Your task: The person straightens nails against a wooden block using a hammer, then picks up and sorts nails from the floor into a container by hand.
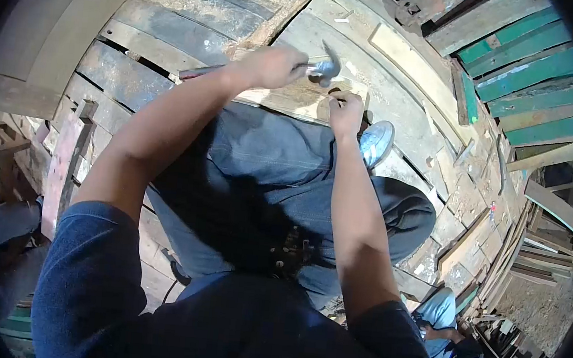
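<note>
You hold the hammer (325, 67) in your closed left hand (274, 67) over the wooden board (292, 98), your right hand (346, 113) curled beside it, anything pinched there indiscernible.

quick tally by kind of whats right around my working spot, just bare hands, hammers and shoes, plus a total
Bare hands: 2 (left hand and right hand)
Hammers: 1 (the hammer in the left hand)
Shoes: 1 (the pale shoe beside the right hand)
Total: 4
</note>
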Motion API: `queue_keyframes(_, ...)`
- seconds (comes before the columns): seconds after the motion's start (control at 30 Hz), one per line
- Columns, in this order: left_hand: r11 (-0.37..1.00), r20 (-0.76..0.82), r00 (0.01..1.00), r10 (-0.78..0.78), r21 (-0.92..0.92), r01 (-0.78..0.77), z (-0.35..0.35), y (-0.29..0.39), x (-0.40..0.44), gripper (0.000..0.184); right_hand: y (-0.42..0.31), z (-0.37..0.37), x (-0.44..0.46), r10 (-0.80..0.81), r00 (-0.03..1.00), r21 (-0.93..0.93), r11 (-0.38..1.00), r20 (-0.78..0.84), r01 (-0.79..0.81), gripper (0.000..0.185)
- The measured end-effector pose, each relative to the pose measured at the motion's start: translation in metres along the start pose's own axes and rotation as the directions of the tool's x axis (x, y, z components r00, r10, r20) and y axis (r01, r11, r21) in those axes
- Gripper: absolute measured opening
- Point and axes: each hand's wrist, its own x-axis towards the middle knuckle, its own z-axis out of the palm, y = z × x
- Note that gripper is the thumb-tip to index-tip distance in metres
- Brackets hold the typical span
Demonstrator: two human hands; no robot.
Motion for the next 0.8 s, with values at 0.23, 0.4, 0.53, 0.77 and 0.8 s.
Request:
queue_keyframes(0.23, 0.998, -0.064, 0.998, 0.0, 0.065, 0.004, -0.003, 0.003, -0.003, 0.03, 0.001, 0.001, -0.001, -0.073, 0.996, -0.039, 0.997, -0.053, 0.071, 0.013)
queue_keyframes(0.4, 0.977, 0.015, 0.998, 0.055, 0.203, -0.057, 0.009, 0.004, -0.006, 0.026, 0.008, 0.008, 0.001, -0.062, 0.997, 0.076, 0.995, -0.04, 0.065, 0.006)
queue_keyframes(0.53, 0.988, -0.04, 0.998, 0.05, 0.151, -0.043, 0.007, 0.004, -0.007, 0.027, 0.004, 0.005, 0.002, -0.045, 0.998, 0.069, 0.997, -0.034, 0.047, 0.007)
queue_keyframes(0.77, 0.973, -0.006, 0.997, 0.077, 0.218, -0.074, 0.01, 0.006, -0.011, 0.027, 0.011, 0.009, 0.001, -0.036, 0.999, 0.009, 0.999, -0.037, 0.037, 0.012)
queue_keyframes(0.8, 0.981, -0.024, 0.994, 0.111, 0.16, -0.106, 0.007, 0.007, -0.015, 0.029, 0.009, 0.008, 0.002, -0.077, 0.997, 0.023, 0.997, -0.031, 0.078, 0.012)
